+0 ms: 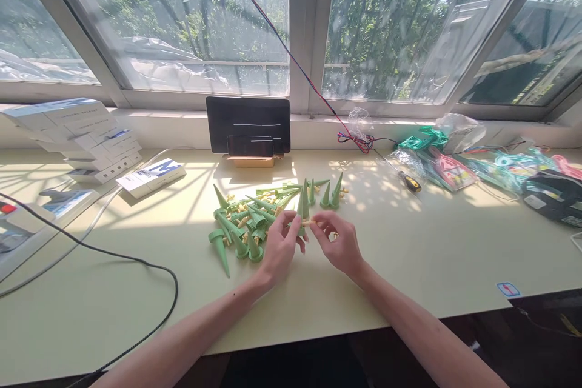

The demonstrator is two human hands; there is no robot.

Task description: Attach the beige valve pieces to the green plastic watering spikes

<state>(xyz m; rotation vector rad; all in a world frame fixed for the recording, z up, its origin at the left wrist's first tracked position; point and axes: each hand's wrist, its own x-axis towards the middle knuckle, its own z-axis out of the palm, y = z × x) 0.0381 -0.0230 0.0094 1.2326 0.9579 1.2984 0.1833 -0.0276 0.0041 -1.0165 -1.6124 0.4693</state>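
Near the middle of the table, my left hand is closed round the base of an upright green cone. My right hand, just to its right, pinches a small yellow piece at the cone's lower side. Beside and behind my left hand lies a pile of green cones mixed with small yellow pieces. Two more green cones stand upright behind my right hand. The fingers of my left hand partly hide the held cone's base.
A black tablet leans at the back on a small stand. White boxes are stacked at the left, with a black cable in front. A screwdriver and plastic bags lie at the back right.
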